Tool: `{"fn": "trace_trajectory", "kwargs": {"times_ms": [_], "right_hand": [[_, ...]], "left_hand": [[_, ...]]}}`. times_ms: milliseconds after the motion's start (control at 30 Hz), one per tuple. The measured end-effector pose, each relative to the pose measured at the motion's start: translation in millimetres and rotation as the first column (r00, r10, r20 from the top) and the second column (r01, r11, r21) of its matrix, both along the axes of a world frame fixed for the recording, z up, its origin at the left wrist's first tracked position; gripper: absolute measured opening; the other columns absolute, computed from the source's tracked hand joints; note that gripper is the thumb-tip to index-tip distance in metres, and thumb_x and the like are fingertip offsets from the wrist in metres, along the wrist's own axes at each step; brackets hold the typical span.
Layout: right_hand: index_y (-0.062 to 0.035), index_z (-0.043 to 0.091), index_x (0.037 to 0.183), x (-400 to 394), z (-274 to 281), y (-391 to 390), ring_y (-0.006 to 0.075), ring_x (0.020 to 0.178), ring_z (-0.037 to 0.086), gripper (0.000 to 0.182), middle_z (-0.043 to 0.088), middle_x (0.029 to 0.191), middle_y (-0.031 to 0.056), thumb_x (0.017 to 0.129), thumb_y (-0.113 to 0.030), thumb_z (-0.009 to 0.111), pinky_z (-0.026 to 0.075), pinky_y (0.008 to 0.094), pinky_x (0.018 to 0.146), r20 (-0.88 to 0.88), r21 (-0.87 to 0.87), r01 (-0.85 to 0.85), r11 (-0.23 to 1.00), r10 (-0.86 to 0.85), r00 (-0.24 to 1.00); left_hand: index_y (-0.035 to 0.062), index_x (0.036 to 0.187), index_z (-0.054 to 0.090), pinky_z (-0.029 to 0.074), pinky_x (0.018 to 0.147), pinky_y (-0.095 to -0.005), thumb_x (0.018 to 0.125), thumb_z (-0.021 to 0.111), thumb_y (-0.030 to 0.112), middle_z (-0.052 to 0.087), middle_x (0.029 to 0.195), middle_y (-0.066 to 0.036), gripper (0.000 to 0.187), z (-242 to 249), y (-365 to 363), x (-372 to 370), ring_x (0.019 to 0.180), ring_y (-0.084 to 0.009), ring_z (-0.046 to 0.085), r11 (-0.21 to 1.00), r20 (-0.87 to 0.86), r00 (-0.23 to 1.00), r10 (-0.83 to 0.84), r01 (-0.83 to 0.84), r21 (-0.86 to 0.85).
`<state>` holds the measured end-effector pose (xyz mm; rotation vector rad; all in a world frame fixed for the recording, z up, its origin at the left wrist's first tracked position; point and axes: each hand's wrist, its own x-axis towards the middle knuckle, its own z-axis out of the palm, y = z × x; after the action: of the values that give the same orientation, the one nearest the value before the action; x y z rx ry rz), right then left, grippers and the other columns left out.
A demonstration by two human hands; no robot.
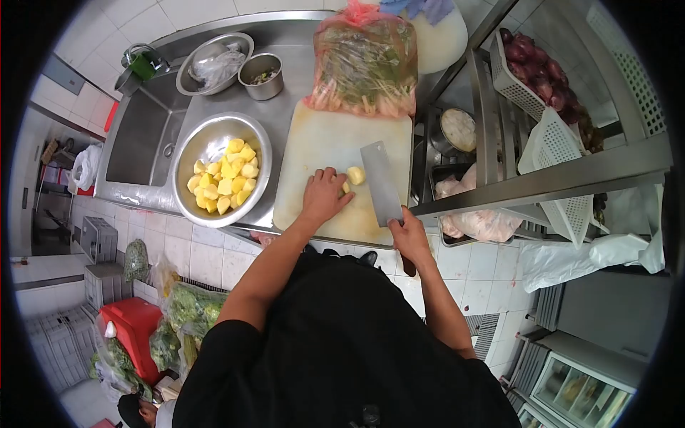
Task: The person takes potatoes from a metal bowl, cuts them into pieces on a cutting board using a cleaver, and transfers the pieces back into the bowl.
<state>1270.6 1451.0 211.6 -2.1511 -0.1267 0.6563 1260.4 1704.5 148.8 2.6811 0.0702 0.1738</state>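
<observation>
The left hand (325, 196) pinned a potato piece (354, 175) on the cutting board (314, 143), fingers apparently curled together and best kept so, while the right hand (410, 234) clenched the cleaver (380, 182).

Black short-sleeved top, possibly an apron over it (forearms bare)

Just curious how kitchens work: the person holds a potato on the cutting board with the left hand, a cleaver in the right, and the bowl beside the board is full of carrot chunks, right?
Not quite. The head view shows the steel bowl holds yellow potato chunks, not carrot. The rest stands: left hand on the potato on the cutting board, right hand gripping the cleaver.
</observation>
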Motion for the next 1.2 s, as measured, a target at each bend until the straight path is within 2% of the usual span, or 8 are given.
{"fn": "trace_trajectory", "kwargs": {"times_ms": [100, 167, 367, 433, 600, 733, 933, 1200], "right_hand": [[-0.0011, 0.061, 0.118, -3, 0, 0, 0.0302, 0.059, 0.067, 0.031, 0.066, 0.072, 0.0193, 0.094, -0.022, 0.059, 0.053, 0.0433, 0.062, -0.016, 0.053, 0.033, 0.998, -0.032, 0.999], [0.0017, 0.061, 0.119, -9, -12, -6, 0.0129, 0.049, 0.055, 0.028, 0.061, 0.072, 0.0074, 0.097, -0.015, 0.060, 0.047, 0.0314, 0.048, 0.042, 0.122, 0.045, 0.992, -0.050, 0.998], [-0.0003, 0.061, 0.120, -21, -17, -33, 0.0125, 0.048, 0.054, 0.027, 0.059, 0.069, 0.0052, 0.096, -0.014, 0.058, 0.046, 0.0309, 0.047, -0.076, 0.176, 0.157, 0.972, -0.146, 0.986], [-0.0002, 0.061, 0.120, -21, -20, -40, 0.0141, 0.047, 0.056, 0.029, 0.060, 0.066, 0.0074, 0.095, -0.015, 0.058, 0.047, 0.0328, 0.048, -0.083, 0.184, 0.179, 0.967, -0.166, 0.983], [-0.0012, 0.061, 0.119, -15, -22, -42, 0.0107, 0.048, 0.052, 0.026, 0.055, 0.067, 0.0016, 0.096, -0.013, 0.057, 0.044, 0.0294, 0.047, -0.094, 0.162, 0.197, 0.967, -0.184, 0.978], [0.0001, 0.060, 0.119, -15, -13, -31, 0.0112, 0.048, 0.053, 0.027, 0.058, 0.067, 0.0029, 0.096, -0.014, 0.058, 0.045, 0.0301, 0.047, -0.052, 0.156, 0.165, 0.974, -0.159, 0.986], [-0.0018, 0.060, 0.110, -26, -4, -25, 0.0504, 0.087, 0.065, 0.030, 0.069, 0.084, 0.0265, 0.097, -0.028, 0.055, 0.051, 0.0572, 0.079, 0.063, -0.179, -0.017, 0.984, 0.029, 0.998], [-0.0007, 0.057, 0.108, -12, 13, 39, 0.0454, 0.078, 0.067, 0.023, 0.068, 0.078, 0.0243, 0.097, -0.021, 0.053, 0.051, 0.0571, 0.073, 0.362, -0.313, -0.238, 0.919, 0.347, 0.865]], "left_hand": [[0.0090, 0.113, 0.066, 0.053, 0.086, -0.0468, 0.085, 0.075, 0.039, 0.063, 0.116, -0.013, 0.043, -12, -2, 7, 0.103, -0.0346, 0.063, 1.000, -0.065, 0.998, 0.016, -0.015, 0.013], [0.0084, 0.110, 0.067, 0.054, 0.081, -0.0469, 0.086, 0.075, 0.038, 0.065, 0.110, -0.013, 0.039, -7, 7, 5, 0.097, -0.0349, 0.066, 0.998, -0.044, 0.998, 0.055, -0.056, -0.015], [0.0060, 0.118, 0.068, 0.055, 0.084, -0.0466, 0.088, 0.072, 0.036, 0.068, 0.117, -0.022, 0.042, 70, 111, -17, 0.097, -0.0375, 0.068, 0.731, -0.053, 0.832, 0.552, -0.513, -0.449], [0.0069, 0.123, 0.067, 0.053, 0.089, -0.0469, 0.088, 0.072, 0.034, 0.068, 0.117, -0.024, 0.045, 77, 142, -26, 0.104, -0.0374, 0.067, 0.796, 0.355, 0.759, 0.546, -0.602, 0.063], [0.0097, 0.127, 0.066, 0.052, 0.091, -0.0513, 0.086, 0.073, 0.031, 0.067, 0.118, -0.020, 0.047, 55, 65, 9, 0.106, -0.0406, 0.064, 0.969, 0.316, 0.934, 0.166, -0.095, -0.228], [0.0113, 0.128, 0.065, 0.050, 0.094, -0.0491, 0.086, 0.073, 0.029, 0.067, 0.119, -0.016, 0.047, 16, -14, 31, 0.112, -0.0371, 0.061, 0.992, 0.072, 0.997, 0.041, -0.032, -0.124], [0.0087, 0.125, 0.062, 0.046, 0.097, -0.0470, 0.085, 0.073, 0.028, 0.066, 0.122, -0.014, 0.046, -2, 6, -2, 0.115, -0.0364, 0.059, 0.980, 0.027, 1.000, 0.004, 0.002, -0.200], [0.0049, 0.120, 0.060, 0.045, 0.097, -0.0455, 0.084, 0.073, 0.020, 0.068, 0.112, -0.013, 0.042, 4, 15, -32, 0.112, -0.0351, 0.059, 0.967, 0.209, 0.968, 0.138, -0.086, -0.241]]}}
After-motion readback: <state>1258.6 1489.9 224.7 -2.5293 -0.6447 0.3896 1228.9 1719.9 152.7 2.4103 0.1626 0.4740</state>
